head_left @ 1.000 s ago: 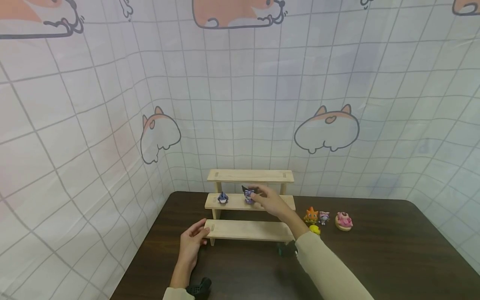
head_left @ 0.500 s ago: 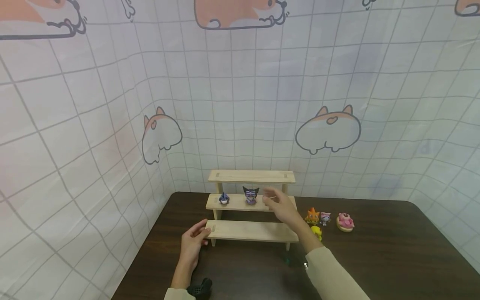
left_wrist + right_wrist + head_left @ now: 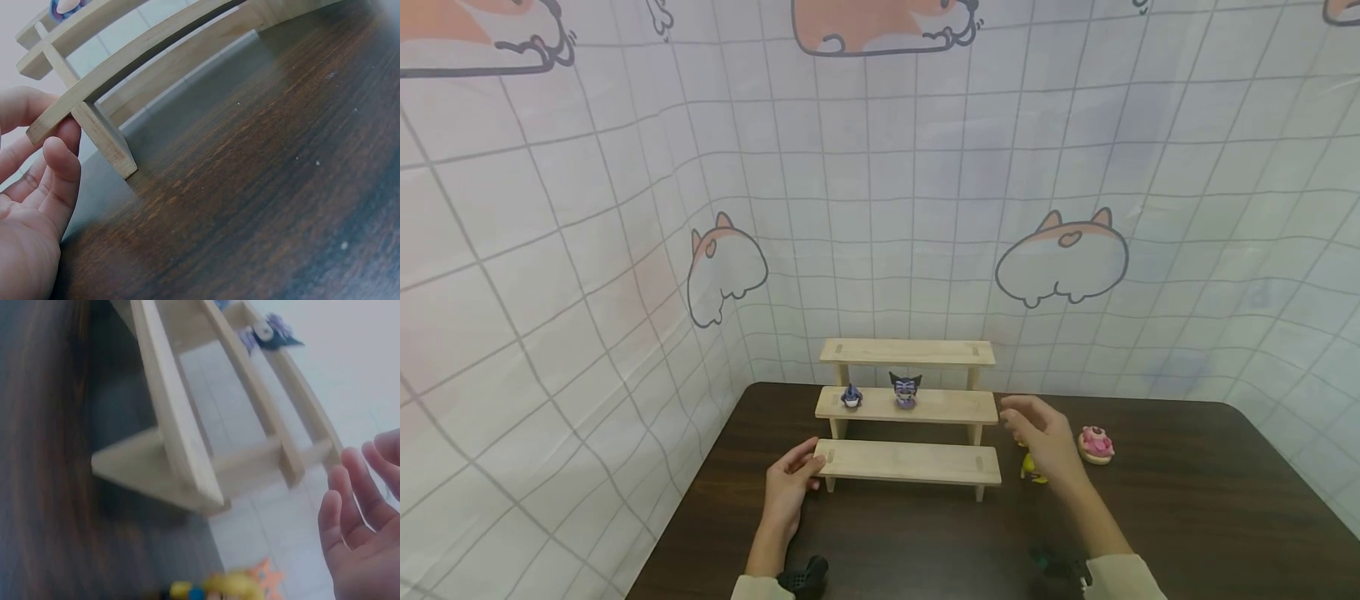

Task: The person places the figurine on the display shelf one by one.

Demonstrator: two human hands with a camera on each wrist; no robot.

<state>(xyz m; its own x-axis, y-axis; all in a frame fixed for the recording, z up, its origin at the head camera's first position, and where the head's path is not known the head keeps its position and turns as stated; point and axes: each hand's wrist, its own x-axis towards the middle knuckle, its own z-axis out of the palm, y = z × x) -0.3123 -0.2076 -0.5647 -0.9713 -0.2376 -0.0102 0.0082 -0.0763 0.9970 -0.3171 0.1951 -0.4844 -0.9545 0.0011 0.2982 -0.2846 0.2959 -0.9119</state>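
At the left end of the lowest step, my left hand (image 3: 790, 483) grips the corner of the wooden three-step display stand (image 3: 910, 461); the left wrist view shows its fingers around the plank end (image 3: 53, 122). My right hand (image 3: 1045, 437) holds nothing, its fingers loosely bent, right of the stand and above the loose figurines. A small blue-and-white figurine (image 3: 852, 396) and a purple figurine with black pointed ears (image 3: 906, 391) stand on the middle step. Partly hidden by the right hand is a yellow figurine (image 3: 1032, 468); an orange spiky figurine (image 3: 267, 578) shows in the right wrist view.
A pink figurine on a round base (image 3: 1096, 446) stands on the dark wooden table (image 3: 1210, 500) to the right. Behind the stand hangs a white gridded curtain (image 3: 910, 250) with printed corgis. A black device (image 3: 805, 577) is at the left wrist.
My right hand has let go of the purple figurine on the middle step and moved right, over the loose figurines. My left hand stays at the stand's lowest step.
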